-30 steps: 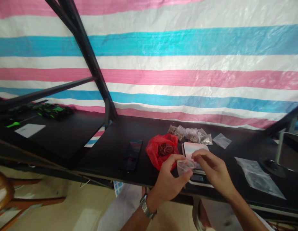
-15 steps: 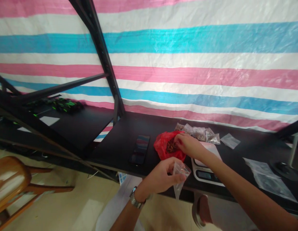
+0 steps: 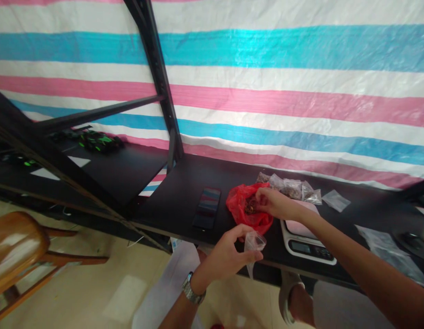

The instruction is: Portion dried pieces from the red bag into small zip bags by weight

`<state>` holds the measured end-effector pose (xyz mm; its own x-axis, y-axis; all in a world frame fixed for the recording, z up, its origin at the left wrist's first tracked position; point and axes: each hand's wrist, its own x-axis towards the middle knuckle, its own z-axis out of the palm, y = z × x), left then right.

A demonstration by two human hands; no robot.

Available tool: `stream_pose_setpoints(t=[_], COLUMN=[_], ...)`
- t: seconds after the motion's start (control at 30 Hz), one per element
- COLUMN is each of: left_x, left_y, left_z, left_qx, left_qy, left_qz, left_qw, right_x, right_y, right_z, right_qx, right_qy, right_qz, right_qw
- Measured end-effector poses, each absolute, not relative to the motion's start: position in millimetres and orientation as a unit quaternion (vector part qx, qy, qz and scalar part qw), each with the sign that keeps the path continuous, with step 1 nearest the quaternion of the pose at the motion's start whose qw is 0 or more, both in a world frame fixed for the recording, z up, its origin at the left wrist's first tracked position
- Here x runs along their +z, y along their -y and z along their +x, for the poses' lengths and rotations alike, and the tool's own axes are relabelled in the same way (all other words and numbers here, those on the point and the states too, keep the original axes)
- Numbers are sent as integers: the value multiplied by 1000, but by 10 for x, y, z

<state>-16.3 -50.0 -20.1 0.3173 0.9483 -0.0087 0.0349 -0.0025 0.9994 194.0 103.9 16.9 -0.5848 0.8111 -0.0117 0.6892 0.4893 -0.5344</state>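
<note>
Right hand (image 3: 273, 204) has moved from the clear bag (image 3: 253, 246) to the red bag (image 3: 246, 214), its fingertips (image 3: 260, 195) down among the dark pieces (image 3: 252, 205) inside. Can't tell if it has pinched any; the fingers block the view. Left hand (image 3: 224, 253) is closed on the clear bag's top edge, holding it up in front of the scale (image 3: 306, 246) and to its left. That bag looks empty or nearly so, though the film makes it hard to tell. Red bag sits just left of the scale, with a phone (image 3: 207, 208) further left. Done so far: a row of filled bags (image 3: 287, 188) lies behind the scale, overlapping, so no firm count. Left: dark pieces remain in the red bag, a flat bag (image 3: 336, 200) lies behind the scale to the right, and more clear bags (image 3: 386, 251) lie right of it, apparently unfilled. Scale display is unreadable, and the right forearm partly covers the pan. Right-hand bags are cut off by the frame edge.
</note>
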Motion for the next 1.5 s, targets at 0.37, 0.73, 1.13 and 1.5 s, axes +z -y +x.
stream_pose_setpoints(t=[0.37,0.73,1.13,1.5], left_x=[-300,-375,-327,-195], left_y=[390,225,157,180], left_z=[-4,163,217,152], left_qx=[506,565,566,491], left_qy=[-436,-389,-367,-482], left_qz=[559,456,425,519], left_qw=[491,567,604,508], right_x=[171,169,96,136], right_y=[-989,-830,-822,-926], right_z=[1888,1819,1971,2142], right_qx=[211,332,432,503], right_qy=[865,809,756,700], right_qz=[-436,-458,-459,-454], right_qw=[133,162,179,227])
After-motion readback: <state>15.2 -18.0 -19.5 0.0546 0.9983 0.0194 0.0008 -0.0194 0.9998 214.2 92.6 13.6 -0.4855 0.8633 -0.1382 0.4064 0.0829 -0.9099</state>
